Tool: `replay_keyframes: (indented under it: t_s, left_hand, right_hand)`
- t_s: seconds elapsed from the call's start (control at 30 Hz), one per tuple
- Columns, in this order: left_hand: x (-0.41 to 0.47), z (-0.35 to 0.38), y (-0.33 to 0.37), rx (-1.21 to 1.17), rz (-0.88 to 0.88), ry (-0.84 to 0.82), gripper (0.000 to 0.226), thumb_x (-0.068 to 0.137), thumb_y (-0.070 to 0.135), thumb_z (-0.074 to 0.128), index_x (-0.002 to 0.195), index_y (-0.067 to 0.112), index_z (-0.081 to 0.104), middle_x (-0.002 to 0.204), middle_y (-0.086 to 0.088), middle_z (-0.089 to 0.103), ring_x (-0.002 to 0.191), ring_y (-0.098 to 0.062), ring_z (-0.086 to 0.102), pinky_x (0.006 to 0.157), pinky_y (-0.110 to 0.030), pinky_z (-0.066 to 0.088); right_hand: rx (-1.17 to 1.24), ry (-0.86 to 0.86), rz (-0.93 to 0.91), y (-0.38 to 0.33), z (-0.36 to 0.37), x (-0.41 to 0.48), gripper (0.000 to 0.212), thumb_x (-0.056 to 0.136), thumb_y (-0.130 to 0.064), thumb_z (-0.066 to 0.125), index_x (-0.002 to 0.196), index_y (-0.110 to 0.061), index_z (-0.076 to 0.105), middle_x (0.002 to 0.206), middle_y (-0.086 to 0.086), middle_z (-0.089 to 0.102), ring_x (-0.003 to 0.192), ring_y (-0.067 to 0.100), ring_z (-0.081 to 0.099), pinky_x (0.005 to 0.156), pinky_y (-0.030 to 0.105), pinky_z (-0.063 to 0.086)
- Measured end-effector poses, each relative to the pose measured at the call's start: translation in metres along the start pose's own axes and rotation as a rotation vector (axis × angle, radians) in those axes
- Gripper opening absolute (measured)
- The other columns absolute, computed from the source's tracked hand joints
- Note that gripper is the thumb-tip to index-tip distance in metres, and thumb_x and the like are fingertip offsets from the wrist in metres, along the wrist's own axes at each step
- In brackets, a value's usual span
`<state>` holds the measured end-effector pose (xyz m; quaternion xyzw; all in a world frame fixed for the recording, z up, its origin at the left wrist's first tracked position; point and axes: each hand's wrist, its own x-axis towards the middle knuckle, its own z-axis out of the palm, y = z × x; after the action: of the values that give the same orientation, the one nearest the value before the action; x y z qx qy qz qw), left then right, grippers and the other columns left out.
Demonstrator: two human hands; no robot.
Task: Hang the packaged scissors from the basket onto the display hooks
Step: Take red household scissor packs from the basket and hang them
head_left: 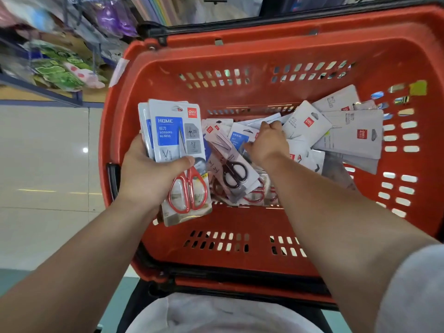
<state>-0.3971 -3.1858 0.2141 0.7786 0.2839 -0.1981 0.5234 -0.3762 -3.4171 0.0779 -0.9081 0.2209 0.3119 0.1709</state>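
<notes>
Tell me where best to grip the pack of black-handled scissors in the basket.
Probably pinch its flat upper card end, coming from above: the black-handled pack lies face up and slanted atop the pile, and that end is flatter than the handles.

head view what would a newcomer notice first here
The big red basket fills the middle, with loose packs piled inside. The left hand grips a stack of packs, red-handled scissors on top, over the basket's left side. The right hand reaches into the pile.

Glossy pale tiled floor (43, 164), light glare spot (85, 150); blue-edged shelf (40, 90), blurred packets (60, 66) upper left.
</notes>
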Motion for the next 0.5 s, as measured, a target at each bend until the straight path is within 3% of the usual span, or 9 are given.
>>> replay_keyframes:
  t_s: [0.17, 0.3, 0.4, 0.5]
  left_hand:
    - [-0.001, -0.002, 0.000, -0.042, -0.016, -0.034, 0.061, 0.072, 0.002, 0.092, 0.118, 0.029, 0.064, 0.109, 0.009, 0.080, 0.098, -0.012, 0.078, 0.090, -0.042, 0.062]
    - [-0.004, -0.001, 0.000, -0.062, 0.003, -0.043, 0.058, 0.073, -0.001, 0.090, 0.113, 0.032, 0.064, 0.103, 0.012, 0.080, 0.094, -0.010, 0.078, 0.080, -0.031, 0.062]
    - [-0.009, 0.000, 0.003, -0.080, 0.020, -0.058, 0.060, 0.074, -0.001, 0.090, 0.119, 0.029, 0.064, 0.106, 0.012, 0.080, 0.095, -0.007, 0.077, 0.076, -0.022, 0.060]
    - [-0.014, 0.001, 0.007, -0.097, 0.034, -0.065, 0.063, 0.074, -0.002, 0.091, 0.125, 0.024, 0.064, 0.111, 0.008, 0.079, 0.098, -0.008, 0.077, 0.081, -0.027, 0.061]
  right_hand:
    - [-0.020, 0.057, -0.052, 0.004, -0.012, 0.001, 0.056, 0.083, -0.040, 0.082, 0.129, -0.014, 0.060, 0.133, 0.011, 0.054, 0.122, 0.032, 0.054, 0.092, 0.037, 0.048]
    - [0.608, 0.007, -0.011, 0.017, -0.024, -0.018, 0.022, 0.085, -0.012, 0.082, 0.094, -0.020, 0.063, 0.094, 0.002, 0.070, 0.078, 0.017, 0.067, 0.064, 0.026, 0.047]
    - [0.930, 0.087, 0.018, 0.029, -0.049, -0.041, 0.020, 0.087, -0.006, 0.080, 0.089, -0.022, 0.068, 0.096, 0.002, 0.077, 0.084, 0.014, 0.074, 0.069, 0.031, 0.057]
    - [1.116, 0.067, 0.008, 0.042, -0.086, -0.065, 0.010, 0.091, -0.010, 0.079, 0.093, -0.020, 0.076, 0.099, -0.001, 0.080, 0.093, 0.014, 0.077, 0.080, 0.037, 0.062]
